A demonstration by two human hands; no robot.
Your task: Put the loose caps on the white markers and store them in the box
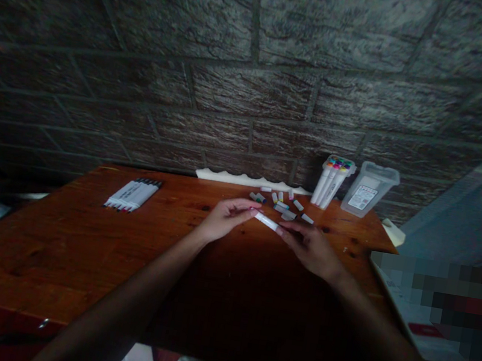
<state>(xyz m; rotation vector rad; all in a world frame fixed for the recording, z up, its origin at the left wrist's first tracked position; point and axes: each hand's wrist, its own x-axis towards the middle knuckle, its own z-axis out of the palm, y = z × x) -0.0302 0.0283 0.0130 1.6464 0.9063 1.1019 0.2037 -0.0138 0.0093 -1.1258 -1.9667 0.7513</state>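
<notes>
Both my hands meet over the middle of a wooden table [76, 240]. A white marker [266, 221] spans between them. My left hand [226, 218] pinches its left end and my right hand [310, 246] pinches its right end. Just behind the hands lie several loose marker caps [283, 205]. Further back stands a clear holder of markers with coloured tops [332, 180], leaning slightly. At the left of the table a row of several white markers [132, 194] lies side by side.
A clear plastic lid or box with a label [368, 190] leans against the stone-pattern wall at the back right. A white scalloped strip [245, 180] lies along the table's back edge. Papers [413, 305] rest at the right edge, partly blurred out.
</notes>
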